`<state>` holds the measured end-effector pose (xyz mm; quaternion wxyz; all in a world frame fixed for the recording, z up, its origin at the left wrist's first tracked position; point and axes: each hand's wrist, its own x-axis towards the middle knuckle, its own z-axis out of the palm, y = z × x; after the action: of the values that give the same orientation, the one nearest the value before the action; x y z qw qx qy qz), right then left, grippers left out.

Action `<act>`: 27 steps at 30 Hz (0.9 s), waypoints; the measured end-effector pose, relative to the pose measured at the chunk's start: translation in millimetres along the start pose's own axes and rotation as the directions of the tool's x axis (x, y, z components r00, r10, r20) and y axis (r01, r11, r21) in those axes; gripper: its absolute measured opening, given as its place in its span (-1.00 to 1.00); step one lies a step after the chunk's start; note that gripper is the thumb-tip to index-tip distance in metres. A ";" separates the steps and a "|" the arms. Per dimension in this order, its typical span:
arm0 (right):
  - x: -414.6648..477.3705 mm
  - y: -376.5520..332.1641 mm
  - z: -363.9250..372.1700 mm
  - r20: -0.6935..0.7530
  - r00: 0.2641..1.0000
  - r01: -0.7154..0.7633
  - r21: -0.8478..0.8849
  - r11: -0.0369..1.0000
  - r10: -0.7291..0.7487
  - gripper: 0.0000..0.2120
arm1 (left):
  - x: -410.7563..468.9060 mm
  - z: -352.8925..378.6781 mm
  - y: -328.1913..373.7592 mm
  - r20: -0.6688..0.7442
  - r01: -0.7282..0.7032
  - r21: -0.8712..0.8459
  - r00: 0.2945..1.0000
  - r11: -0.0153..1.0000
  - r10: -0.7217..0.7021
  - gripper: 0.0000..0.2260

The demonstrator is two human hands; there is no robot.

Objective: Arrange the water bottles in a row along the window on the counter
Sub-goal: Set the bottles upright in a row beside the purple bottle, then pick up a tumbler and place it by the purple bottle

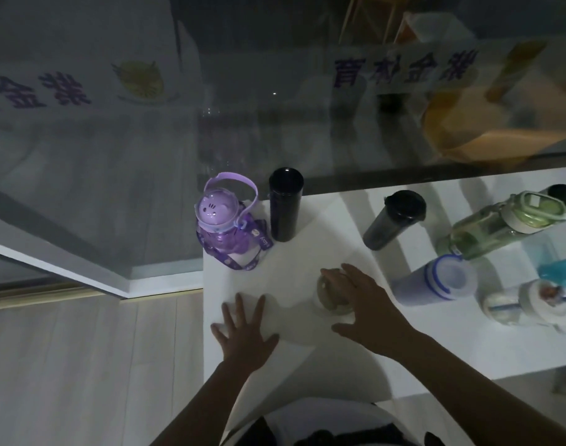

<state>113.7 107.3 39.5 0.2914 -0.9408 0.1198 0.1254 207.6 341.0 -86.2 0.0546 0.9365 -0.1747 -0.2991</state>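
Observation:
A purple cat-lidded bottle (218, 224) with a strap and a tall black flask (285, 205) stand side by side by the window at the white counter's (307, 358) left end. My right hand (362, 304) rests over the top of a pale beige bottle (328, 297), fingers spread around its lid. My left hand (244, 329) lies flat and open on the counter, holding nothing. Farther right stand a dark tumbler (394, 218), a green clear bottle (500, 225), a white bottle with blue bands (436, 280) and a white patterned bottle (529, 302).
The glass window (339, 130) runs along the counter's far edge, with printed lettering and reflections on it. Another dark lid (565, 194) and a blue item (562, 268) sit at the far right. The counter's left edge drops to a wooden floor (82, 365).

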 end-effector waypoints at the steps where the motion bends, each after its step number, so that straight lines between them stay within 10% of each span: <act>1: 2.1 1.5 1.2 -0.024 0.999 0.023 -0.022 0.999 -0.024 -0.14 | -0.1 -0.2 0.2 -0.001 0.002 -0.003 1.000 1.000 -0.002 -0.21; 13: 75.1 1.0 -62.5 0.258 0.966 0.082 -0.240 0.967 -0.018 -0.30 | -2.2 1.6 -0.7 -0.022 0.011 -0.009 1.000 1.000 -0.012 -0.22; 27: 174.6 2.7 -92.4 -0.184 0.963 -0.205 -0.010 0.979 0.199 -0.33 | -2.4 7.5 -2.6 -0.059 -0.012 -0.021 0.998 1.000 0.011 -0.22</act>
<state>292.3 25.1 58.4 0.2515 -0.9352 0.2394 0.0697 202.1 344.2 -91.6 0.0714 0.9432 -0.1751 -0.2731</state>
